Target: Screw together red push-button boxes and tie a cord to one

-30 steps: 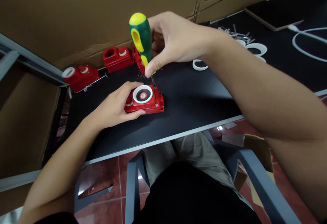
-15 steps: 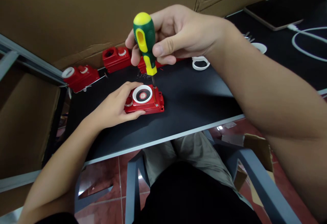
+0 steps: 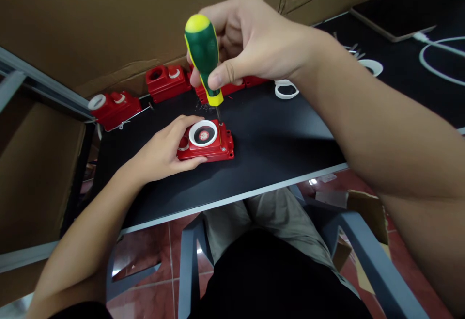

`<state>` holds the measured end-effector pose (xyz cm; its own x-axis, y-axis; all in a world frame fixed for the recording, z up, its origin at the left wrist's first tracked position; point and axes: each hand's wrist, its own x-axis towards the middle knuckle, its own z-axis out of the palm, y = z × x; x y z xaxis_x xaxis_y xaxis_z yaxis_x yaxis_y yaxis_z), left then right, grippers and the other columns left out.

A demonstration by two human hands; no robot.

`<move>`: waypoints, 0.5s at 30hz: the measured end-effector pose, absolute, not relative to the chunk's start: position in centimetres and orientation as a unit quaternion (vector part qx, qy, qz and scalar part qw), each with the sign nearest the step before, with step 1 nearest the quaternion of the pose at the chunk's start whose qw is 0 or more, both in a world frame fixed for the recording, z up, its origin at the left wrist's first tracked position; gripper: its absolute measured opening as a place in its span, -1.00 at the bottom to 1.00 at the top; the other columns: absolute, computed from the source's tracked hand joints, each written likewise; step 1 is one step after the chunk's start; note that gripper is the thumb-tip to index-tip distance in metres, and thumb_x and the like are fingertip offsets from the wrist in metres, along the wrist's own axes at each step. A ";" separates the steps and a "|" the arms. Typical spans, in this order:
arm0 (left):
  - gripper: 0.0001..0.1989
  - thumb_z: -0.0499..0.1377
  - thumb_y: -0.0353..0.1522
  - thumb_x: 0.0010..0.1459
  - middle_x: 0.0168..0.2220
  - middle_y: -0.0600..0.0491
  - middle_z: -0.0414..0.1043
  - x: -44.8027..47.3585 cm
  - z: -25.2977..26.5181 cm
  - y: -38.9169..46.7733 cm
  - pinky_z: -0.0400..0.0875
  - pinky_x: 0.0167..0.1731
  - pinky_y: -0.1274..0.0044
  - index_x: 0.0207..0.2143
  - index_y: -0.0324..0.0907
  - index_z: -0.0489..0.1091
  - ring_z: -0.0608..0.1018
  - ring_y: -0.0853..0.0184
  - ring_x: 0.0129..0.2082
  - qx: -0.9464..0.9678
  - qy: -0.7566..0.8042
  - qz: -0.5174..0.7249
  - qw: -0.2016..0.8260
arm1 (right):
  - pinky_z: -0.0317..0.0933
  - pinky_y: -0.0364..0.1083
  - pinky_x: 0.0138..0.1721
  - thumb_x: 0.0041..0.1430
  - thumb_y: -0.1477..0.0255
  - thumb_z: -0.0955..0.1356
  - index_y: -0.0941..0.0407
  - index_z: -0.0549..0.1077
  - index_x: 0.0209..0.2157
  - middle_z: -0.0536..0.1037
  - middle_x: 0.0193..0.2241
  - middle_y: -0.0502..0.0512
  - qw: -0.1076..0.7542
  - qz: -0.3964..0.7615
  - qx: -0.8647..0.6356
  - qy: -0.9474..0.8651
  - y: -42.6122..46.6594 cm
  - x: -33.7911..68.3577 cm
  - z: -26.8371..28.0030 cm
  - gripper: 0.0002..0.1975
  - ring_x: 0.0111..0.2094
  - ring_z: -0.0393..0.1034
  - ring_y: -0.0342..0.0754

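A red plastic housing [image 3: 225, 147] with a white ring [image 3: 192, 139] around a dark round face lies flat on the black table. My left hand [image 3: 169, 147] grips its left end, thumb along the near side and fingers over the far side. In my right hand [image 3: 241, 42] is a green and yellow screwdriver [image 3: 202, 50], held by its handle between thumb and fingers. Its shaft points down and its tip meets a screw at the housing's far right corner. Another screw [image 3: 223, 149] shows at the near right corner.
Similar red housings [image 3: 167, 82] stand along the cardboard wall [image 3: 145, 13], one [image 3: 115, 110] at the far left with a thin metal rod beside it. A white ring part [image 3: 286, 89] lies behind the work. At right are a tablet [image 3: 392, 21] and a white cable [image 3: 423, 59].
The screwdriver handle has turned, so its yellow inset no longer faces me, and its top leans slightly further left. My right fingers have shifted around it. My left hand and the housing have stayed put.
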<state>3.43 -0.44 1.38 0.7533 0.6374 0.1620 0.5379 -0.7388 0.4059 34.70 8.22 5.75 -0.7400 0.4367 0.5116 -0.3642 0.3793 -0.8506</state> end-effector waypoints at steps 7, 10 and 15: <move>-0.16 0.44 0.18 0.46 0.42 -0.30 0.65 3.6 1.4 -0.5 0.73 0.40 0.10 0.49 -0.17 0.43 0.77 -0.15 0.33 0.917 0.326 0.148 0.177 | 0.52 -0.36 -0.12 -0.01 0.27 0.88 0.19 0.39 -0.09 0.55 -0.19 -0.13 0.374 0.534 -0.023 -0.758 7.5 34.1 5.8 -0.22 -0.12 0.58 -0.32; -0.15 0.44 0.19 0.47 0.42 -0.31 0.64 3.6 1.5 -0.6 0.72 0.41 0.09 0.49 -0.19 0.43 0.76 -0.16 0.33 0.917 0.327 0.146 0.175 | 0.54 -0.35 -0.03 0.14 0.32 0.84 0.26 0.48 -0.04 0.61 -0.13 -0.07 0.372 0.523 -0.029 -0.766 7.7 34.5 5.7 -0.35 -0.06 0.60 -0.31; -0.15 0.43 0.17 0.49 0.42 -0.28 0.64 3.5 1.5 -0.6 0.74 0.40 0.06 0.51 -0.20 0.41 0.77 -0.16 0.32 0.921 0.321 0.143 0.169 | 0.56 -0.34 -0.16 0.30 0.38 0.77 0.40 0.53 0.20 0.76 0.02 0.15 0.369 0.553 0.016 -0.747 8.3 35.2 5.7 -0.34 0.02 0.70 -0.22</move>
<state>3.53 -0.56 1.55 0.7528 0.6395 0.1558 0.5427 -0.7370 0.4028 35.15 8.34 5.65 -0.7265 0.3844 0.5696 -0.4323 0.3886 -0.8137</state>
